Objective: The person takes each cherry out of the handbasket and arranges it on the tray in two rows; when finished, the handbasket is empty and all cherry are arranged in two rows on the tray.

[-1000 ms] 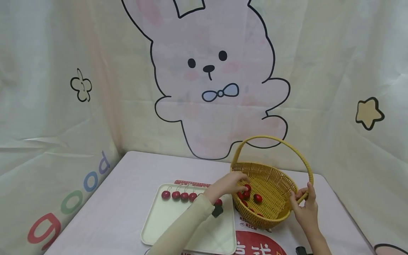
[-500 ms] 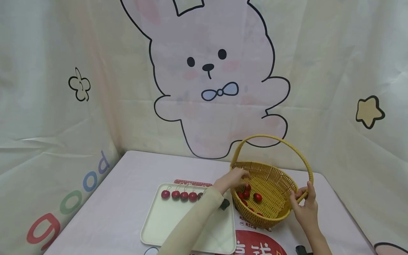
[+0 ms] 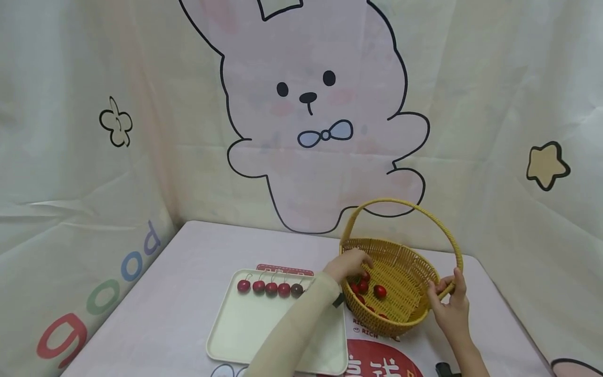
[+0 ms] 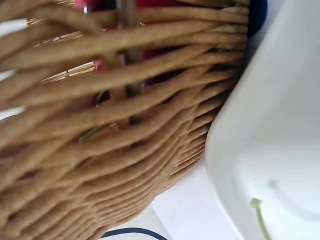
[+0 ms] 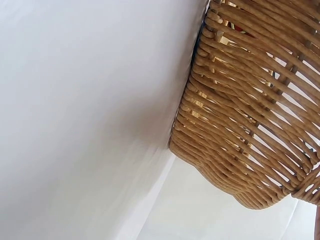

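A yellow wicker basket (image 3: 400, 267) with a tall arched handle stands at the right of the table, several red cherries (image 3: 379, 291) lying in its left part. My left hand (image 3: 349, 263) reaches over the basket's left rim, fingers bent down above the cherries; its fingertips are partly hidden and I cannot tell if they hold one. At the basket's right side my right hand (image 3: 451, 306) grips the rim by the handle's foot. On the cream tray (image 3: 254, 335), a row of stemmed cherries (image 3: 271, 289) runs along the far edge, its right end covered by my left sleeve.
Woven wicker (image 4: 125, 85) fills much of the left wrist view, close beside the tray's edge (image 4: 225, 145). Under the tray and basket lies a printed red-and-white mat (image 3: 381, 358). A curtain with a rabbit drawing (image 3: 311, 173) hangs behind the table.
My left hand and forearm have shifted right, farther over the basket's rim. The right hand keeps its grip on the basket, which stays in place.
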A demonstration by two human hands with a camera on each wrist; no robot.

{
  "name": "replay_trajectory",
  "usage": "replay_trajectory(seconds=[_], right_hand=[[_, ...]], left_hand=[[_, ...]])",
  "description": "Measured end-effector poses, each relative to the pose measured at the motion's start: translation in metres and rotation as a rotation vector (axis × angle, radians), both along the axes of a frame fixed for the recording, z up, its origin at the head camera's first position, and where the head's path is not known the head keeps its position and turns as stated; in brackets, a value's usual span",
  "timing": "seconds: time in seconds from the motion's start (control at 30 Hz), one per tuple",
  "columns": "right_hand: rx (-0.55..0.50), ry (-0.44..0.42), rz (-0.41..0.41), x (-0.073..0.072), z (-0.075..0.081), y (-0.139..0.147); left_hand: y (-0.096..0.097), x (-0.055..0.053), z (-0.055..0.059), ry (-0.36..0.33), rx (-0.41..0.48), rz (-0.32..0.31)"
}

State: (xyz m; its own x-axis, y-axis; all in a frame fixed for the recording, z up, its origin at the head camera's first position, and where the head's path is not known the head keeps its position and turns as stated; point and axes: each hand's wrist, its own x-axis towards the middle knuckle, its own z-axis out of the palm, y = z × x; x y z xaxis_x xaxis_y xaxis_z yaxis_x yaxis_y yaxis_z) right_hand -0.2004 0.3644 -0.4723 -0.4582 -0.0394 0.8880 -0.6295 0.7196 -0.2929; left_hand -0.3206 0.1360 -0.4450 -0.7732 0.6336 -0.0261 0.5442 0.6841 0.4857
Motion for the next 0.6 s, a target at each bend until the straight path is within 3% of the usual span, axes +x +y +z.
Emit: replay_trajectory(seconds=[0.3,0.6], right_hand=[[0.002,0.010,0.001,-0.0010,0.0002,-0.0002],[0.005,0.001,-0.004,-0.0004,0.0006,-0.0002]], left_hand=[[0.0034,-0.0001,-0.0027,0.060,-0.117,-0.015],[0.0032,0.0016,-0.0028,0.080,-0.140,-0.038]])
